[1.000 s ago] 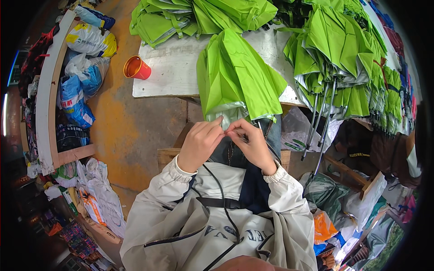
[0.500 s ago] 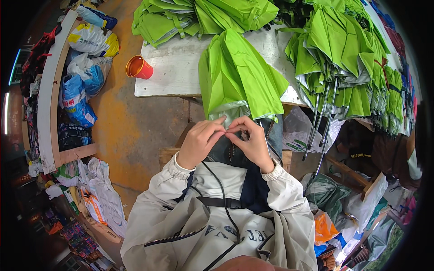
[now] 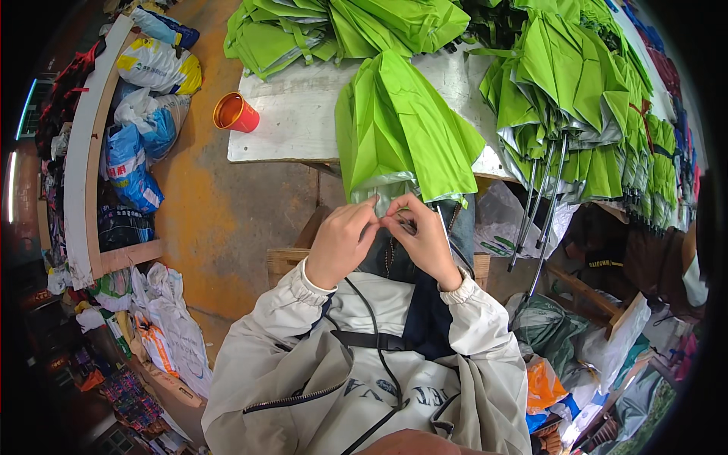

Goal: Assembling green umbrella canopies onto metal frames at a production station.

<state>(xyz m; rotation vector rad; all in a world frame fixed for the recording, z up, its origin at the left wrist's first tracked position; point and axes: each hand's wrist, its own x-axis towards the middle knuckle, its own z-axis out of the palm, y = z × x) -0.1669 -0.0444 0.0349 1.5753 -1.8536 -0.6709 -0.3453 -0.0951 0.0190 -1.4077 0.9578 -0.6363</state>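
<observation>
A half-folded green umbrella point(image 3: 402, 129) with a silver lining lies over the near edge of the white table point(image 3: 284, 125), its open rim toward me. Just below that rim, my left hand point(image 3: 345, 236) and my right hand point(image 3: 418, 236) meet with fingertips pinched together. What lies between the fingertips is too small to make out. A thin metal rod shows beside my right hand, coming from under the green cloth.
More green umbrellas point(image 3: 553, 72) pile up at the right, with metal shafts point(image 3: 552, 189) hanging off the edge. Another green heap point(image 3: 345, 26) covers the table's back. A red cup point(image 3: 236, 113) stands at its left corner. Stuffed bags point(image 3: 136, 167) line the left side.
My left hand has turned slightly and shifted a little to the right, closer against the right fingers. Both hands stay pinched at the umbrella's rim; the umbrella has barely moved.
</observation>
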